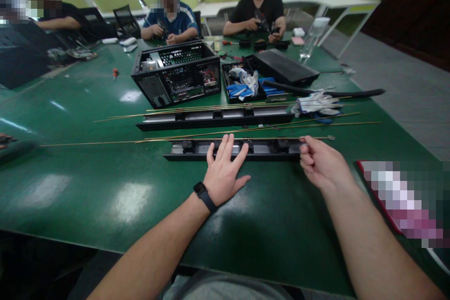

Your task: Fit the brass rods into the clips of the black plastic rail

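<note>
A black channel-shaped rail with several dark blocks in its groove lies across the table in front of me. My left hand rests on its middle with the fingers spread, and a dark watch is on that wrist. At the rail's right end, my right hand is closed, its thumb and forefinger pinching a thin brass-coloured rod along the rail's far edge. The rod has a small pale piece at its right tip. Beyond lies a second, similar rail with more thin rods.
An open black computer case stands behind the rails. Beside it are a box of gloves, a dark panel and a black tube. White gloves lie at right, near a clear bottle. Several people sit around the table.
</note>
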`<state>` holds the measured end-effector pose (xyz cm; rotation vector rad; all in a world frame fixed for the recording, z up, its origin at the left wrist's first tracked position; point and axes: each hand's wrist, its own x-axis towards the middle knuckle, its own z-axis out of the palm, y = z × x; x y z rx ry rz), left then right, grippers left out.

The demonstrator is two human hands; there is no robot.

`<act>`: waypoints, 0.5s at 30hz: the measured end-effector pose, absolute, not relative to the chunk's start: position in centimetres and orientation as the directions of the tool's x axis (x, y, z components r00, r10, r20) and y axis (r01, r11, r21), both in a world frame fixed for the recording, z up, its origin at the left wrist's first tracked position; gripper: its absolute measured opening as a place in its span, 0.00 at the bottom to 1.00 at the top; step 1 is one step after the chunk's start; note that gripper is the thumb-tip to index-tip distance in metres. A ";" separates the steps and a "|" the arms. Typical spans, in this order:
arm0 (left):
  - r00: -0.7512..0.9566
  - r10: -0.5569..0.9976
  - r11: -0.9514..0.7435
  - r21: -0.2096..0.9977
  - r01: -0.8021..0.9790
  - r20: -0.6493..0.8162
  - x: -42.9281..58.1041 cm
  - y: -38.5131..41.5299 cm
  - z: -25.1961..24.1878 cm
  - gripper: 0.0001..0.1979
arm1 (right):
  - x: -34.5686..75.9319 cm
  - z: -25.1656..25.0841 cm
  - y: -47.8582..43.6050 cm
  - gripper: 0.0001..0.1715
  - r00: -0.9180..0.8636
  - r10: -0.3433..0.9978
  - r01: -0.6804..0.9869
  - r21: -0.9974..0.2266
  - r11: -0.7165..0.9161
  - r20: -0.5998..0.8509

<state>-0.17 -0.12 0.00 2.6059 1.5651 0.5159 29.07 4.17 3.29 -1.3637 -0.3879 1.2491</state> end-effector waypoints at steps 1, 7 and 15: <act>0.429 0.867 -0.483 0.217 0.848 0.254 -0.2 -0.1 0.0 0.48 | 29.2 3.1 4.2 0.10 0.364 0.829 -0.427 -0.867 -0.257 -0.425; 0.424 0.868 -0.481 0.222 0.848 0.260 -0.2 -0.1 -0.1 0.48 | 29.5 2.8 4.2 0.10 0.356 0.838 -0.407 -0.876 -0.259 -0.413; 0.372 0.874 -0.458 0.276 0.845 0.311 -0.1 -0.3 -0.2 0.47 | 29.2 3.2 4.2 0.09 0.369 0.819 -0.420 -0.865 -0.276 -0.440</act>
